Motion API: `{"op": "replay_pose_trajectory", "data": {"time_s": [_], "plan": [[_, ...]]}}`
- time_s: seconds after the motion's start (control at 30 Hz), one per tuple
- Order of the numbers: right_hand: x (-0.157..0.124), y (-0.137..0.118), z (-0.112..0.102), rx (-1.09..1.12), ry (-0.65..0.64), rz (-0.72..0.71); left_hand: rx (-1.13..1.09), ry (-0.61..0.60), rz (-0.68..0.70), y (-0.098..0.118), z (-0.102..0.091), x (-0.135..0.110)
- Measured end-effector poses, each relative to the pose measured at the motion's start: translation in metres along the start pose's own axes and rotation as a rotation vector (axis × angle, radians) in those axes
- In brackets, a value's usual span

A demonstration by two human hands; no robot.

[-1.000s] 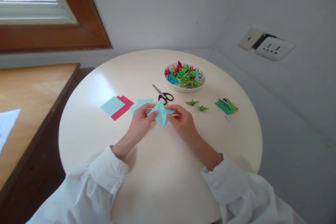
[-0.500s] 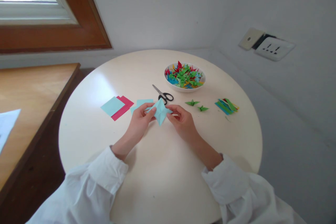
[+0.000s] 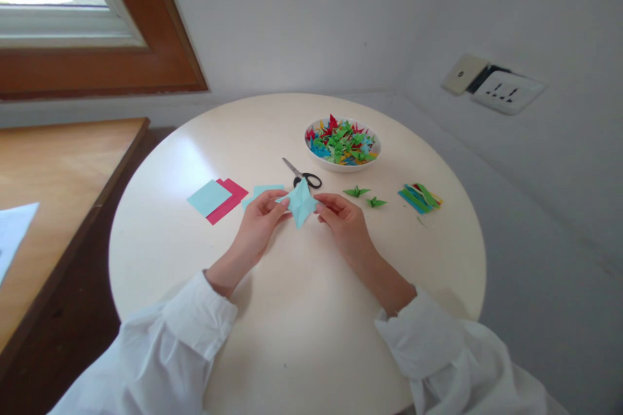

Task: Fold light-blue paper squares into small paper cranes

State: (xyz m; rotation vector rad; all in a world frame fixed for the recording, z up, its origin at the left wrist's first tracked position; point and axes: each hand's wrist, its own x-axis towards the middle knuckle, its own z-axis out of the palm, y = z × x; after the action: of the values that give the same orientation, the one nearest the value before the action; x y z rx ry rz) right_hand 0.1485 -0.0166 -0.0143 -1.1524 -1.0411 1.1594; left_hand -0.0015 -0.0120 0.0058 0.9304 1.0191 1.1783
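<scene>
A light blue sheet of origami paper (image 3: 302, 203), creased and partly folded, is held up between both hands above the table. My left hand (image 3: 265, 214) pinches its left corner between thumb and fingers. At the opposite corner, my right hand (image 3: 343, 217) grips the paper with thumb and fingertips. Behind the paper lie scissors (image 3: 311, 179) with black handles, partly hidden by it. More light blue paper (image 3: 265, 190) lies under and beyond my left hand. Two green paper cranes (image 3: 357, 191) rest to the right, just past my right hand.
A white bowl (image 3: 343, 168) full of colourful paper cranes stands at the back of the round table (image 3: 296, 337). Light blue and pink paper squares (image 3: 209, 196) lie at the left. Coloured paper strips (image 3: 421, 198) are piled at the right. A wooden desk (image 3: 73, 162) stands farther left.
The blue paper has shifted slightly right and tilted, and its outline looks wider and flatter. My right hand has moved a little to the right, away from my left hand.
</scene>
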Motion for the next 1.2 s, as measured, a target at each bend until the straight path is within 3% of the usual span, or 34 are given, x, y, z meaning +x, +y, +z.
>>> {"op": "replay_pose_trajectory", "data": {"time_s": [0.23, 0.63, 1.2], "plan": [[-0.0005, 0.0, -0.0008, 0.03, 0.003, 0.029, 0.151, 0.057, 0.068, -0.0027, -0.0042, 0.0023], [-0.0019, -0.001, 0.001, -0.024, -0.007, -0.062, 0.056, 0.012, 0.015, -0.0035, -0.003, 0.0025], [-0.0066, -0.0005, -0.0015, -0.269, -0.023, -0.361, 0.086, 0.057, 0.053, -0.0032, -0.0022, 0.0026]]}}
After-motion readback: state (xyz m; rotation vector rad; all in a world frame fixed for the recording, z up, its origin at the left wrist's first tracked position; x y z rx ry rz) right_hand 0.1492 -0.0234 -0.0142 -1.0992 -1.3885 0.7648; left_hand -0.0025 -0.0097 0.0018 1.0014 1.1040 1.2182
